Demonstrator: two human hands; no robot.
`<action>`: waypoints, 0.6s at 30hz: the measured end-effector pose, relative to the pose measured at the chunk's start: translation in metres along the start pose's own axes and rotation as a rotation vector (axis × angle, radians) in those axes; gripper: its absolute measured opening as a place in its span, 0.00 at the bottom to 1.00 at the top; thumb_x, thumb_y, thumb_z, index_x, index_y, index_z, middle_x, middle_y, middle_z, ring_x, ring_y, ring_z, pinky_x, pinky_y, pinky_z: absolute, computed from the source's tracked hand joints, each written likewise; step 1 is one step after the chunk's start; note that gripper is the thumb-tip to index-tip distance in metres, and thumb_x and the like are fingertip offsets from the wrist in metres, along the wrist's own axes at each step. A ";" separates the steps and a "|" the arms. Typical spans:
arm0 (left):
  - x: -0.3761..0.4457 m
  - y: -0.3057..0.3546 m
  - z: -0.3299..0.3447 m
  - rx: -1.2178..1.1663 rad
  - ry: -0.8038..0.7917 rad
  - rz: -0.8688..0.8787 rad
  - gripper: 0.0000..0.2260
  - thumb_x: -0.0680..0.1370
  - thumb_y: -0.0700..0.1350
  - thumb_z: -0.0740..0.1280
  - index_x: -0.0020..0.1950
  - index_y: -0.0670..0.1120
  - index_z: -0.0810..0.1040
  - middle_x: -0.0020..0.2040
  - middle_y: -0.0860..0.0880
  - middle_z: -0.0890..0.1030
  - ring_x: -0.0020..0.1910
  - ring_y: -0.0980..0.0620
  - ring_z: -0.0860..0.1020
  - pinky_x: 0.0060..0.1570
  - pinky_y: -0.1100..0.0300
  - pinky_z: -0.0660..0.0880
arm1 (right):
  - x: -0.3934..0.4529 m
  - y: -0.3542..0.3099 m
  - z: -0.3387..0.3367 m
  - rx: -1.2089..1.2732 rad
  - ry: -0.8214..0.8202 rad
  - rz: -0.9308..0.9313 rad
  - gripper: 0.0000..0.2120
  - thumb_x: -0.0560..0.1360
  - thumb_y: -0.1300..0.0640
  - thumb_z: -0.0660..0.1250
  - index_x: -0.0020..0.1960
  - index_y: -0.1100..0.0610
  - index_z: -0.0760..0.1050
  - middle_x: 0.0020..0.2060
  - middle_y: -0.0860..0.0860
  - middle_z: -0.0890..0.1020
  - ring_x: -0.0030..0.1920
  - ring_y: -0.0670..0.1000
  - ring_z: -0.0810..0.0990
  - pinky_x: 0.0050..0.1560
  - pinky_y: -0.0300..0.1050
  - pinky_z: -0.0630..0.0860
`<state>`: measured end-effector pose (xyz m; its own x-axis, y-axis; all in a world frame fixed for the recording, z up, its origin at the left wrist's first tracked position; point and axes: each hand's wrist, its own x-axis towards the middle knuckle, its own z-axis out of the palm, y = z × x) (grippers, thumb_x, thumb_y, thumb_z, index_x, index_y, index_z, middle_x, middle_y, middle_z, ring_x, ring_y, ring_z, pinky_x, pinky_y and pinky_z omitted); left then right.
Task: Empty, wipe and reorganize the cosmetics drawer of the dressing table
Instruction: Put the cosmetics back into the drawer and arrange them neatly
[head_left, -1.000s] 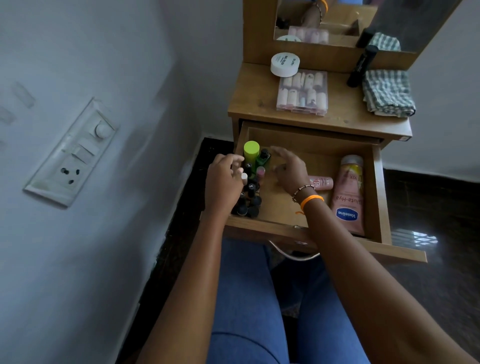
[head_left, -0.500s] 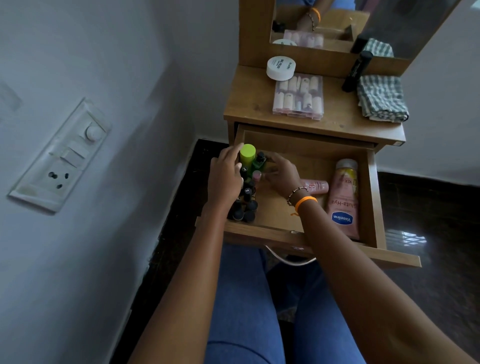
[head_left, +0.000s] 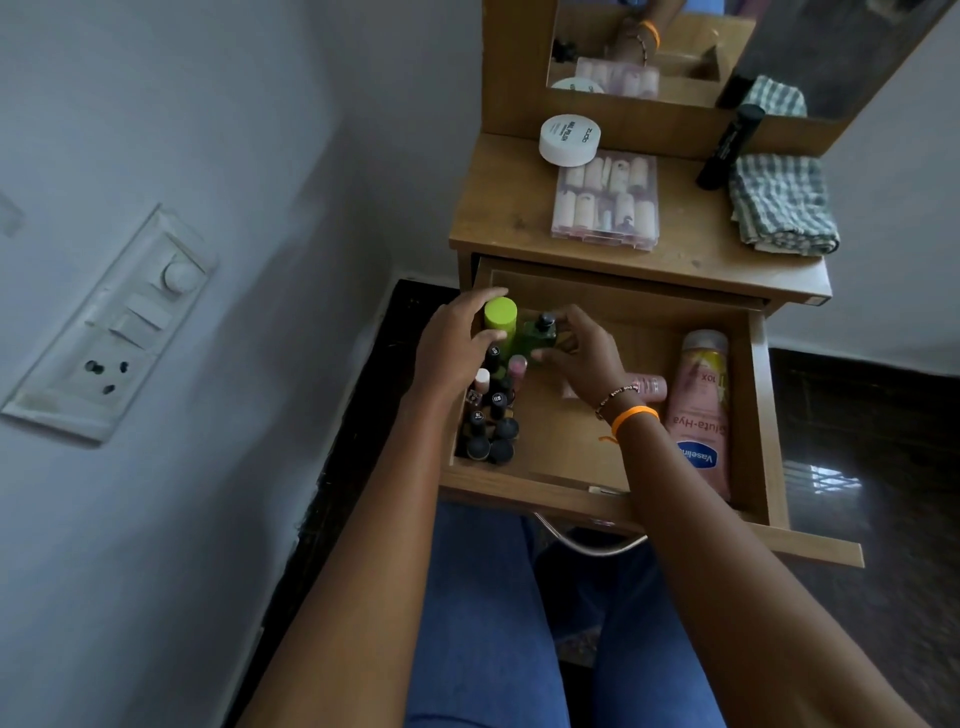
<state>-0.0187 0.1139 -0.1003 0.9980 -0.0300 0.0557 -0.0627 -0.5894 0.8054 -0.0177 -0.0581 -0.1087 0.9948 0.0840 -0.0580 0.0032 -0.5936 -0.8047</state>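
The wooden drawer of the dressing table stands pulled out over my lap. My left hand grips a bottle with a lime-green cap at the drawer's back left. Right beside it, my right hand curls its fingers and thumb round a small dark green bottle. Several nail polish bottles stand in a cluster along the left wall. A pink Vaseline tube lies along the right side. A small pink tube is partly hidden behind my right wrist.
On the table top are a white round jar, a clear box of false nails, a black tube and a folded checked cloth. A mirror stands behind them. A wall with a switch panel is close on the left.
My left hand has moved from the nail polish cluster back to the lime-capped bottle. My right hand has slid left and closed round the small green bottle.
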 end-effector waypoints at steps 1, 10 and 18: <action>0.002 0.000 0.001 0.001 0.013 0.008 0.21 0.74 0.38 0.69 0.66 0.51 0.74 0.65 0.52 0.76 0.65 0.53 0.73 0.61 0.61 0.69 | 0.002 0.000 -0.001 0.033 0.051 0.017 0.18 0.68 0.63 0.73 0.56 0.62 0.73 0.53 0.56 0.80 0.47 0.54 0.78 0.45 0.43 0.74; 0.000 0.006 0.003 -0.066 0.121 0.065 0.19 0.74 0.38 0.69 0.65 0.47 0.74 0.60 0.52 0.77 0.54 0.59 0.73 0.49 0.78 0.65 | 0.030 -0.006 0.018 0.097 0.225 0.123 0.17 0.69 0.66 0.72 0.57 0.65 0.76 0.50 0.61 0.81 0.49 0.56 0.79 0.39 0.30 0.66; 0.003 0.000 0.006 -0.059 0.086 0.095 0.19 0.75 0.40 0.69 0.65 0.47 0.74 0.61 0.50 0.77 0.62 0.51 0.73 0.58 0.56 0.73 | 0.035 -0.012 0.022 0.138 0.144 0.092 0.19 0.69 0.75 0.59 0.57 0.63 0.77 0.47 0.58 0.84 0.47 0.50 0.81 0.47 0.33 0.75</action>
<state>-0.0159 0.1089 -0.1041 0.9833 -0.0125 0.1814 -0.1595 -0.5384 0.8274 0.0147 -0.0305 -0.1139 0.9945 -0.0867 -0.0580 -0.0926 -0.4778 -0.8736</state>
